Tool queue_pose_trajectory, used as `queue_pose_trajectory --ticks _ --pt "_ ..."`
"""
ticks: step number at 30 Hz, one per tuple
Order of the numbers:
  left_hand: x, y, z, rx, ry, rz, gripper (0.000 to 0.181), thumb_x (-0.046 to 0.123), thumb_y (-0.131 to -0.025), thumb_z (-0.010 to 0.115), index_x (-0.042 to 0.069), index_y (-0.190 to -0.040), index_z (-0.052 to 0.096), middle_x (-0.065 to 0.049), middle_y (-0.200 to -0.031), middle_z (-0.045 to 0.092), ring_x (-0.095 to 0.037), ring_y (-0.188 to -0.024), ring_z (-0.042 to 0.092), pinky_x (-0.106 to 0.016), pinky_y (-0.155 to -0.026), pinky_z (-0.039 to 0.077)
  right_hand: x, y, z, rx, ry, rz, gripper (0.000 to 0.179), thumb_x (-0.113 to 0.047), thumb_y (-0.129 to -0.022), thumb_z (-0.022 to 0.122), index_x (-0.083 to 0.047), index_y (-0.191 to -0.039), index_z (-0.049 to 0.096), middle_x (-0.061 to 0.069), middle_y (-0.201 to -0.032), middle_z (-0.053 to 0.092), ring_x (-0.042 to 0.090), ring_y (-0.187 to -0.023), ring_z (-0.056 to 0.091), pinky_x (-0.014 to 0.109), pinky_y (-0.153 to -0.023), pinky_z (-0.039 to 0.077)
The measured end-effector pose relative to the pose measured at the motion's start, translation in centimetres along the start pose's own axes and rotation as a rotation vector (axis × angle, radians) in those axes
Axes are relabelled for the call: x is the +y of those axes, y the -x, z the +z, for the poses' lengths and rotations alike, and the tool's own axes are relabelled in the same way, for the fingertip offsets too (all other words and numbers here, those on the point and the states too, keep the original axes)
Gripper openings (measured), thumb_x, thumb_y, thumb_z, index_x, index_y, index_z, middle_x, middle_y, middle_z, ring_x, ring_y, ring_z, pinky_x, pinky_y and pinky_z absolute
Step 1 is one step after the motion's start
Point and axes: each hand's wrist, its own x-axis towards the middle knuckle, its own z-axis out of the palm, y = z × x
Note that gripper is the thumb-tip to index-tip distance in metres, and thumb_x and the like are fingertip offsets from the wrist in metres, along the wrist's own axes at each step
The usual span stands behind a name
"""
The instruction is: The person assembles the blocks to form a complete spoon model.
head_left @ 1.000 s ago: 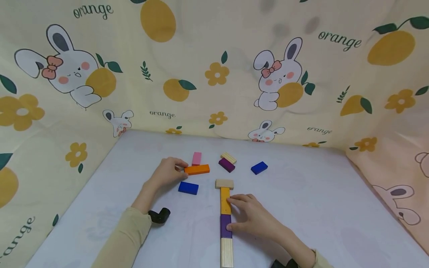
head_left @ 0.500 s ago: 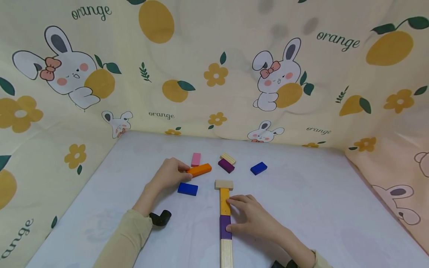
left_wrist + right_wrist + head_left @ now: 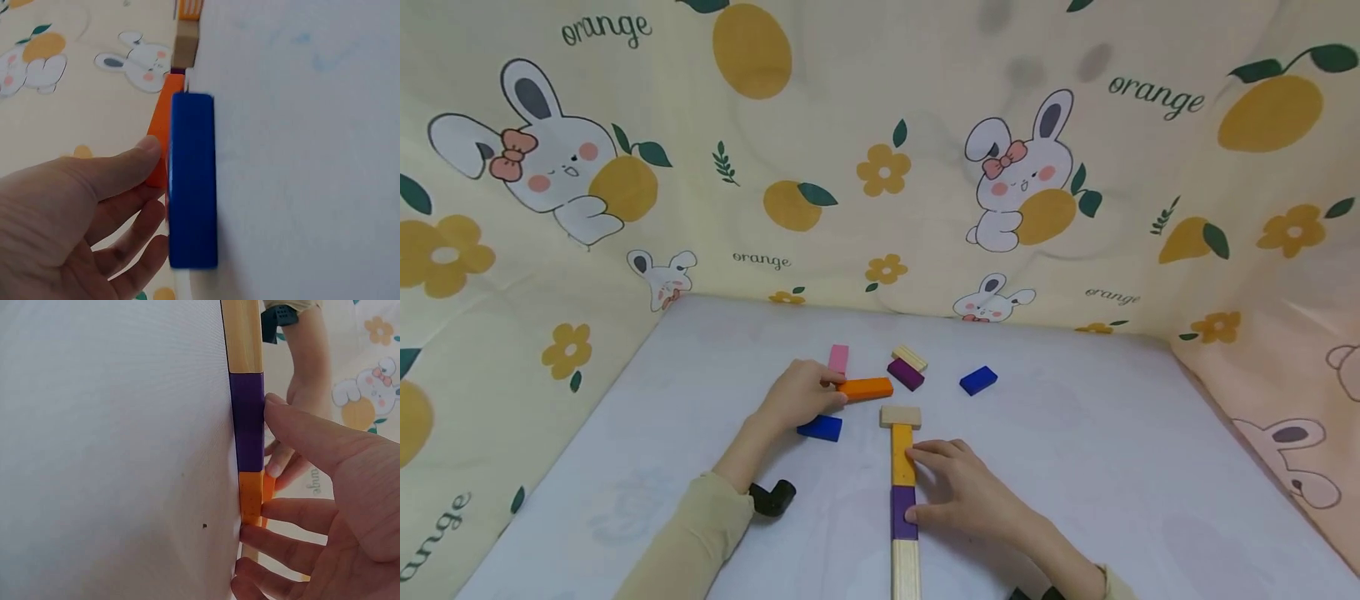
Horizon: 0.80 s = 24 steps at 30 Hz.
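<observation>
My left hand [image 3: 799, 396] pinches the end of an orange block [image 3: 868, 389] between thumb and fingers, above the white tabletop. In the left wrist view a blue block [image 3: 194, 181] looms close beside that hand; the head view shows the same blue block [image 3: 826, 428] partly behind the hand. A row of blocks runs toward me: a beige crosswise block [image 3: 900, 417], a yellow-orange block [image 3: 902, 458], a purple block [image 3: 903, 510] and a pale wood block [image 3: 906, 571]. My right hand [image 3: 973, 492] rests against the row, thumb at the purple block, fingertips at the yellow-orange one.
Behind lie a pink block [image 3: 838, 358], a dark purple block [image 3: 906, 374] against a pale grooved block [image 3: 910, 357], and another blue block [image 3: 978, 381] to the right. A printed cloth [image 3: 820, 125] rises behind the tabletop. A black wrist device [image 3: 775, 498] sits at the left cuff.
My left hand has carried the orange block to the right, nearer the row's far end, and now covers part of the blue block. The right hand has stayed at the row.
</observation>
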Motion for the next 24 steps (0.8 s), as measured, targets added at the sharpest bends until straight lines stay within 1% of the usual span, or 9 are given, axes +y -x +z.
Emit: queue_pose_trajectory --ticks 4,7,11,13,17,20,24 --pt "0.8 -0.8 0.5 -0.024 -0.066 0.05 0.028 0.023 -0.089 0.075 0.013 -0.115 0.075 0.002 -0.1 0.07 -0.016 -0.085 0.056 -0.036 -0.083 0.05 -0.1 0.0 0.1 -0.006 -0.009 0.003 0.079 -0.057 -0.078 0.076 -0.012 -0.139 0.057 0.006 -0.141 0.05 0.032 -0.128 0.042 0.059 -0.101 0.038" --pt "1.6 -1.4 0.6 -0.042 -0.073 0.083 0.027 0.021 -0.09 0.075 0.013 -0.115 0.074 0.001 -0.101 0.07 -0.016 -0.085 0.057 -0.035 -0.082 0.051 -0.1 0.0 0.0 -0.007 -0.003 0.005 0.079 -0.058 -0.078 0.076 -0.012 -0.139 0.057 0.007 -0.141 0.051 0.033 -0.128 0.042 0.059 -0.101 0.038" --pt "2.2 -1.9 1.2 -0.078 -0.072 0.093 0.028 0.02 -0.089 0.075 0.013 -0.116 0.074 0.001 -0.105 0.07 -0.014 -0.086 0.058 -0.033 -0.082 0.051 0.0 -0.1 -0.1 -0.01 -0.003 0.003 0.079 -0.058 -0.078 0.075 -0.012 -0.139 0.057 0.006 -0.141 0.051 0.032 -0.128 0.042 0.058 -0.101 0.038" --pt "2.4 -2.1 1.6 -0.092 -0.071 0.109 0.027 0.02 -0.089 0.075 0.013 -0.115 0.074 0.001 -0.106 0.07 -0.013 -0.086 0.058 -0.032 -0.082 0.051 0.1 0.0 -0.1 -0.007 -0.001 -0.001 0.079 -0.058 -0.078 0.075 -0.012 -0.139 0.057 0.006 -0.141 0.051 0.031 -0.127 0.042 0.057 -0.101 0.039" --pt "2.7 -2.3 2.4 -0.124 -0.042 0.127 0.027 0.02 -0.088 0.076 0.013 -0.115 0.075 0.002 -0.105 0.07 -0.012 -0.084 0.058 -0.031 -0.082 0.051 0.2 0.0 -0.1 -0.001 0.002 -0.004 0.078 -0.058 -0.078 0.076 -0.012 -0.139 0.057 0.006 -0.14 0.051 0.029 -0.125 0.043 0.056 -0.101 0.039" --pt "2.9 -2.3 2.8 -0.133 -0.03 0.12 0.027 0.02 -0.088 0.077 0.013 -0.114 0.075 0.003 -0.104 0.07 -0.013 -0.084 0.057 -0.031 -0.082 0.051 0.1 0.0 -0.1 -0.004 0.002 -0.002 0.078 -0.057 -0.078 0.076 -0.012 -0.139 0.057 0.006 -0.14 0.051 0.029 -0.125 0.043 0.056 -0.102 0.039" --pt "3.0 -2.3 3.0 -0.127 -0.036 0.116 0.027 0.019 -0.088 0.076 0.014 -0.115 0.075 0.004 -0.105 0.069 -0.013 -0.085 0.057 -0.031 -0.082 0.051 0.0 0.0 -0.1 -0.006 -0.001 -0.002 0.078 -0.057 -0.078 0.076 -0.012 -0.139 0.057 0.006 -0.141 0.051 0.029 -0.124 0.043 0.056 -0.102 0.039"
